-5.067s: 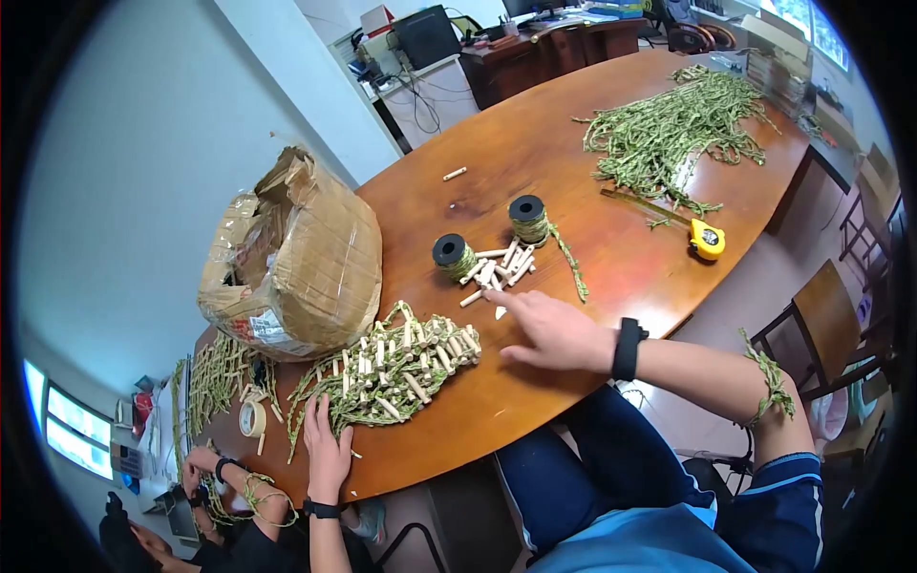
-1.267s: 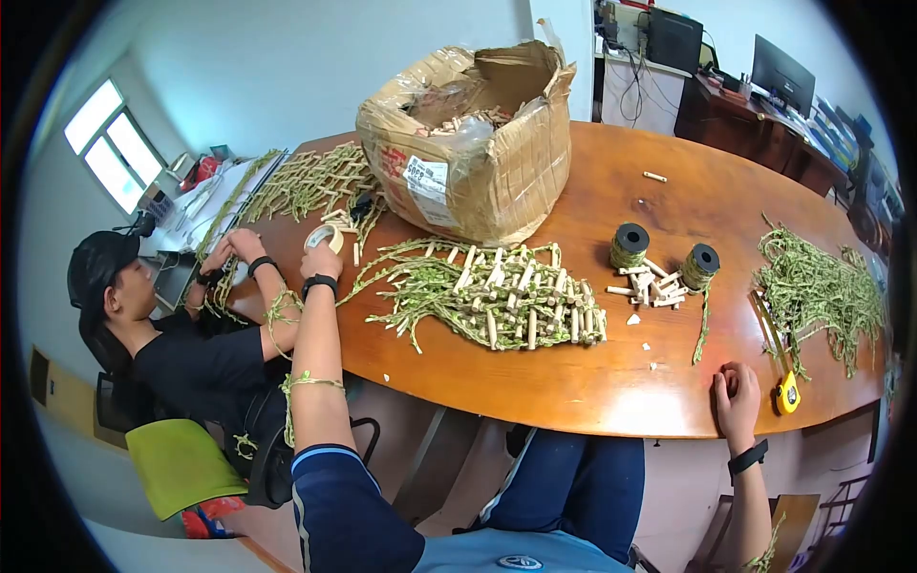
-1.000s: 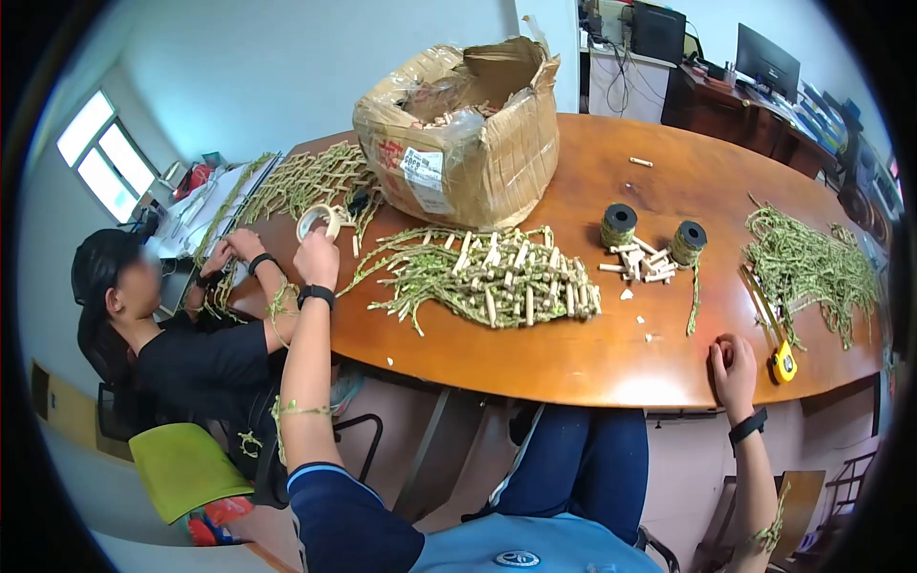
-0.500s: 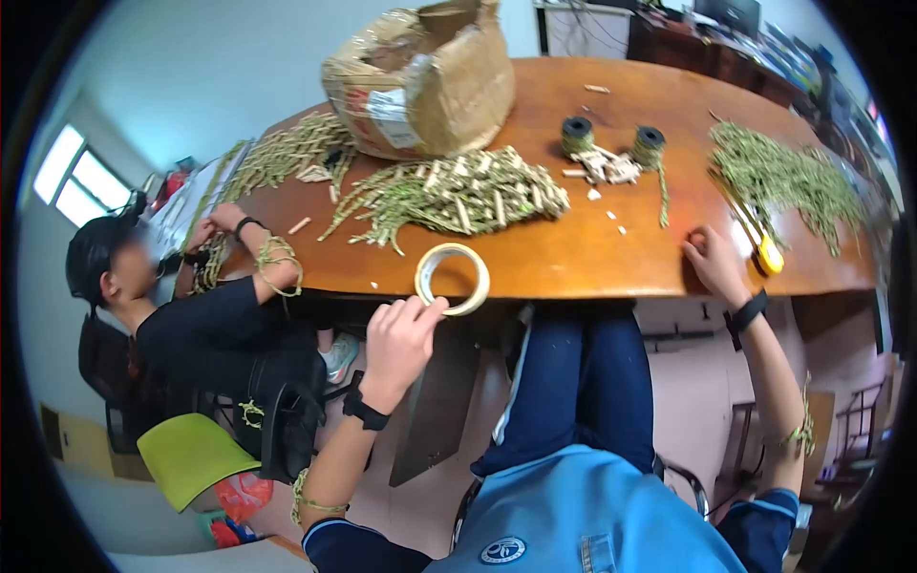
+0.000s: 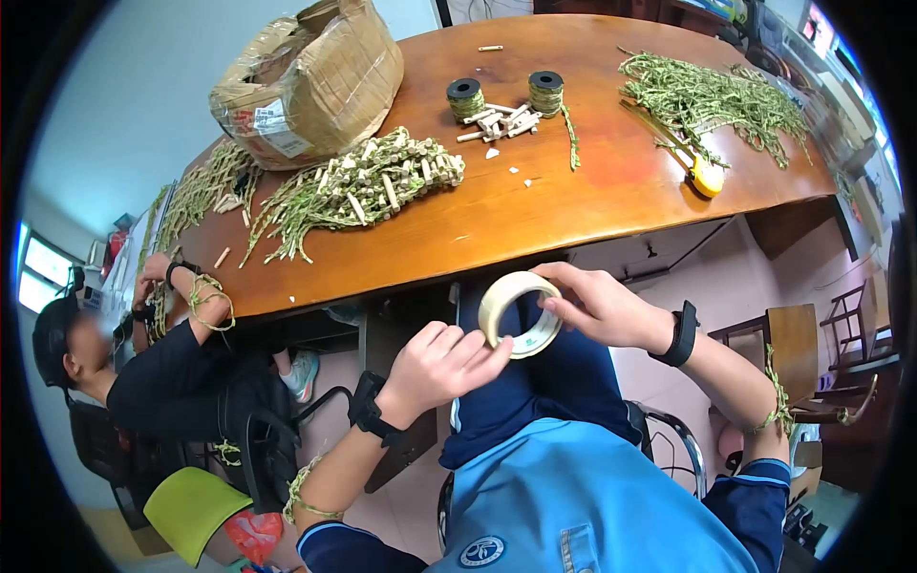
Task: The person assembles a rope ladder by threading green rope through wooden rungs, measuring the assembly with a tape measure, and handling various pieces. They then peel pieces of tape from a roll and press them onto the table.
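A roll of cream masking tape [image 5: 493, 304] is held up over my lap, just off the table's front edge. My left hand [image 5: 444, 368] grips its lower left rim between thumb and fingers. On the opposite side, my right hand [image 5: 602, 307] pinches the upper right rim, fingers closed on it. The roll's open middle faces me at a tilt. Behind it on the table lies a heap of green braided cord with small wooden sticks [image 5: 368, 186].
On the wooden table [image 5: 535, 210] stand a torn cardboard box [image 5: 330, 95] and two cord spools [image 5: 465, 98]. Loose wooden sticks [image 5: 506, 124], a yellow tape measure [image 5: 705, 178] and a pile of green cord [image 5: 716, 100] lie there too. A co-worker [image 5: 181, 353] sits at left, handling cord.
My right hand has left the tabletop and taken hold of the tape roll. My left hand has brought the roll right and down, off the table edge. The view has turned.
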`<control>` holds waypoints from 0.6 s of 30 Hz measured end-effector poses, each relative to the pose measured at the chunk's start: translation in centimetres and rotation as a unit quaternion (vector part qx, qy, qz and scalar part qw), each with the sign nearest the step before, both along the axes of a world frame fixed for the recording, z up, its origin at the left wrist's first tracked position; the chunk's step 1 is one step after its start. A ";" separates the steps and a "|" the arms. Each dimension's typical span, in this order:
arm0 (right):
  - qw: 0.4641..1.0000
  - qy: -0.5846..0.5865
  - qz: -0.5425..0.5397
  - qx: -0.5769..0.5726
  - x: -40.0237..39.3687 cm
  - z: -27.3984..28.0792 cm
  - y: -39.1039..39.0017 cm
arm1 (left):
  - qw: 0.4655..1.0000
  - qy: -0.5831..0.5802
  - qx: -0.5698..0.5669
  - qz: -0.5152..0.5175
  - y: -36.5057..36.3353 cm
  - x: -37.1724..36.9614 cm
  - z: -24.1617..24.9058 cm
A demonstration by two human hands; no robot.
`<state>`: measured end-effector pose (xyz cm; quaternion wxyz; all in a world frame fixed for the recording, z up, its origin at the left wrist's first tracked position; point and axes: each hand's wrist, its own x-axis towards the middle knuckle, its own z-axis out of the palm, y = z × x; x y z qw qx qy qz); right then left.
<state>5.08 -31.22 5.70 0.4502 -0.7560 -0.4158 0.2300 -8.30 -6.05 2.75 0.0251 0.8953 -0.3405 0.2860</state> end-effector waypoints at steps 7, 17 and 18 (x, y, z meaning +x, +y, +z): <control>0.990 0.007 -0.073 0.118 0.2 -2.3 -0.2 | 0.987 0.008 -0.158 -0.038 0.7 2.4 -0.4; 0.989 0.003 -0.065 0.129 0.2 -2.7 0.4 | 0.986 0.014 -0.167 -0.021 0.3 3.1 1.7; 0.991 -0.001 -0.071 0.115 0.2 -2.5 0.5 | 0.985 0.013 -0.172 -0.018 0.3 3.1 1.9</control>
